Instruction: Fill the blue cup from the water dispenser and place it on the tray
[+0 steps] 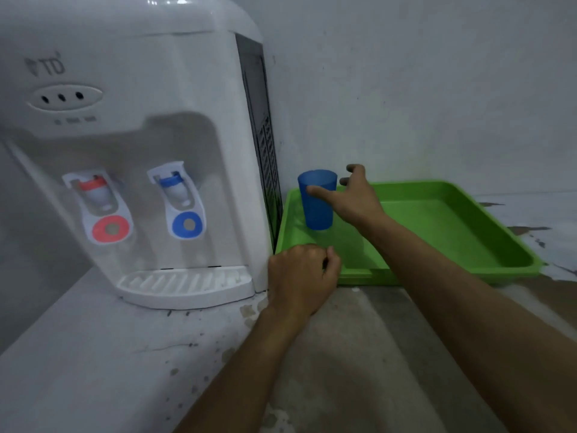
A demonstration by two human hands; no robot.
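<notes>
Fingers of the right hand (352, 195) are spread wide around the blue cup (318, 200), which stands upright in the green tray (468, 232) beside the water dispenser (150, 151), thumb touching its front. Close mid-wall, firmly enough not to slip. The left hand (301, 276), curled loosely and empty, rests at the tray's near edge.

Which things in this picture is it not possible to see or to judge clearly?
- Water in the blue cup: head view looks from the side; the cup wall hides the inside.
- Grip of the right hand: thumb lies on the cup, fingers spread behind; contact unclear.
- Left hand: curled at the green tray edge; fingers hide whether it holds anything.
- Water dispenser: top cut off by the frame; labels under its lights blurred.
</notes>
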